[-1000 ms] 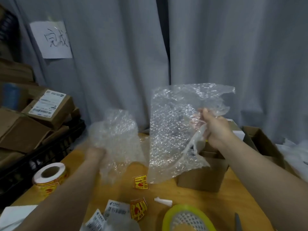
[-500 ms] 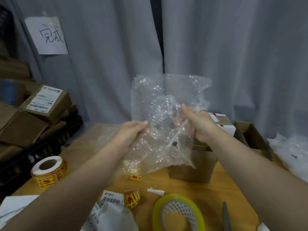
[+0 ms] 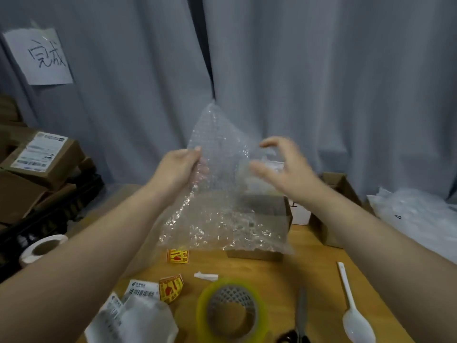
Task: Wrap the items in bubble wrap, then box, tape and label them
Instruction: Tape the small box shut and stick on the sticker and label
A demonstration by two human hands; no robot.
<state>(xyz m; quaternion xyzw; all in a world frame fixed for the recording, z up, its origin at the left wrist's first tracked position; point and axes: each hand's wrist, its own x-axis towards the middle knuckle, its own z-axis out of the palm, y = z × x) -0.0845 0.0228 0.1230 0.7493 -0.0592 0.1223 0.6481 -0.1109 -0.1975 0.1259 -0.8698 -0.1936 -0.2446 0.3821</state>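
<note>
A clear sheet of bubble wrap (image 3: 220,194) hangs in the air over the wooden table (image 3: 306,271). My left hand (image 3: 179,167) pinches its upper left edge. My right hand (image 3: 284,167) is spread beside the sheet's right side, fingers apart, gripping nothing. Behind the sheet sits an open brown cardboard box (image 3: 267,214). A white plastic spoon (image 3: 353,308) lies at the table's right front. A roll of yellowish tape (image 3: 231,310) stands at the front centre, with scissors (image 3: 300,320) just right of it.
Shipping labels (image 3: 138,293) and red-yellow stickers (image 3: 177,256) lie at the front left. A label roll (image 3: 42,248) sits at the left edge. Labelled cartons (image 3: 42,157) are stacked on the left. Another open box (image 3: 338,194) and plastic sheets (image 3: 415,214) are at the right.
My right hand has let go of the bubble wrap and spread open. The sheet now hangs from my left hand alone, lower and flatter. The spoon has come into view on the table.
</note>
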